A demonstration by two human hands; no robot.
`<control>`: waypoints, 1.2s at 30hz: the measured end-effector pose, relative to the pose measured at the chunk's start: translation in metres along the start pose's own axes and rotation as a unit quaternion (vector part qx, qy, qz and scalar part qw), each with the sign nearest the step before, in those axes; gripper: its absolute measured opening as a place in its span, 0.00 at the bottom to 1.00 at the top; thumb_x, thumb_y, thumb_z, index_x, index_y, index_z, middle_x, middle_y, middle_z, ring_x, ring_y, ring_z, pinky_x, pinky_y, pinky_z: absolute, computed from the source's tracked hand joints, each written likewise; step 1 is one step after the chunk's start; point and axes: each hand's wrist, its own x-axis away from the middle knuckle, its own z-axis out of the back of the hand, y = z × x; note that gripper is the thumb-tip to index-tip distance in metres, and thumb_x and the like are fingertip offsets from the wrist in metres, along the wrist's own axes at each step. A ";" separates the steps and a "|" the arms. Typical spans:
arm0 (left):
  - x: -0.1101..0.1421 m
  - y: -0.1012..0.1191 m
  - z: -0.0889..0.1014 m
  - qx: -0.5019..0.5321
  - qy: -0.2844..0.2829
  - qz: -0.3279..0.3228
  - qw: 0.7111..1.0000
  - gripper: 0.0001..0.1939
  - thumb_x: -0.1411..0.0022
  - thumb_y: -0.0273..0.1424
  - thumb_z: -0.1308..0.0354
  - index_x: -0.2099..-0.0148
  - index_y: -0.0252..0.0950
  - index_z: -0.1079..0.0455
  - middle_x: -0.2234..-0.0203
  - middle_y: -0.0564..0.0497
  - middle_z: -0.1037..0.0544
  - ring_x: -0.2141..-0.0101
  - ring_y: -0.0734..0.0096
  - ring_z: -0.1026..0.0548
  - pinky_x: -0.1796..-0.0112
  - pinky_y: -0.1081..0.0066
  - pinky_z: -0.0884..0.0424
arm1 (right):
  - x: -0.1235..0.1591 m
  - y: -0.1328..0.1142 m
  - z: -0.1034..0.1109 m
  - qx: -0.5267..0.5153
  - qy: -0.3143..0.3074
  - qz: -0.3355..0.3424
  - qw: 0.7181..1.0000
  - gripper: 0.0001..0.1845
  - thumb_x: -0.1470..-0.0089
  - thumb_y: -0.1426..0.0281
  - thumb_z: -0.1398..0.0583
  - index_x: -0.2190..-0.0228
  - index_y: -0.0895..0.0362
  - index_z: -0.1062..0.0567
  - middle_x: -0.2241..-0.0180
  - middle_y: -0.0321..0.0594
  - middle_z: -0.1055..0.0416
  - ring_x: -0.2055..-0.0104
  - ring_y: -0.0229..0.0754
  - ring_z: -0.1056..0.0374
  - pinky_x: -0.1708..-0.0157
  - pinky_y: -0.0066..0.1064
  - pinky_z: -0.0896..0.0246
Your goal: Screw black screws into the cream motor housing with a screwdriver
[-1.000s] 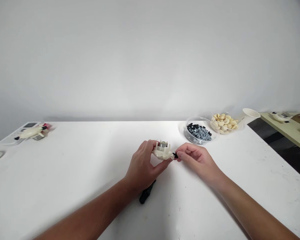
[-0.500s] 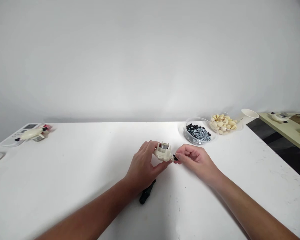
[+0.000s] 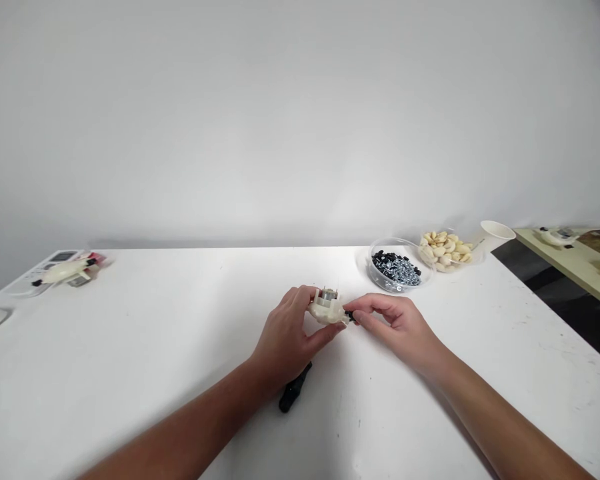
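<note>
My left hand [image 3: 293,330] is closed around a cream plastic housing [image 3: 326,311], held above the table. A small metal motor [image 3: 329,294] with thin upright pins sits in the housing's top. My right hand [image 3: 390,323] pinches a small black part [image 3: 350,316] against the housing's right end; whether it is seated there I cannot tell. Below my left wrist lies a black-handled tool [image 3: 295,390], its upper end hidden behind the hand.
On the white table [image 3: 170,347], a clear round dish [image 3: 397,267] holds black pieces and screws. Beside it are a bowl of cream pieces [image 3: 445,251] and a white cup [image 3: 497,233]. Far left lie a remote control [image 3: 50,261] and another cream assembly [image 3: 65,271]. A greenish table [image 3: 585,267] stands right.
The right hand's fingers have shifted around the black part, with the index finger now stretched over it towards the housing. The left hand keeps its hold; the view has tipped slightly.
</note>
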 end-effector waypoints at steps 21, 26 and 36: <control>0.003 0.002 -0.001 0.003 0.032 -0.034 0.999 0.14 0.29 0.42 0.40 0.52 0.41 0.40 0.60 0.51 0.26 0.60 0.63 0.26 0.61 0.65 0.31 | 0.001 -0.006 -0.003 0.082 0.022 0.171 0.982 0.11 0.34 0.72 0.36 0.54 0.46 0.16 0.61 0.37 0.18 0.59 0.45 0.23 0.59 0.41 0.27; 0.003 0.000 -0.003 0.001 0.022 -0.029 0.999 0.13 0.28 0.40 0.40 0.51 0.41 0.40 0.58 0.51 0.27 0.60 0.64 0.27 0.61 0.65 0.32 | 0.000 -0.004 -0.006 0.093 0.032 0.181 0.979 0.13 0.34 0.73 0.36 0.52 0.45 0.17 0.61 0.37 0.18 0.59 0.44 0.23 0.60 0.38 0.28; 0.000 -0.002 -0.004 -0.013 0.017 -0.033 0.999 0.15 0.28 0.42 0.40 0.54 0.41 0.41 0.60 0.52 0.28 0.61 0.64 0.29 0.61 0.65 0.34 | 0.000 -0.011 0.005 0.077 -0.008 0.112 0.991 0.15 0.32 0.72 0.39 0.50 0.44 0.17 0.61 0.36 0.20 0.60 0.42 0.24 0.60 0.33 0.30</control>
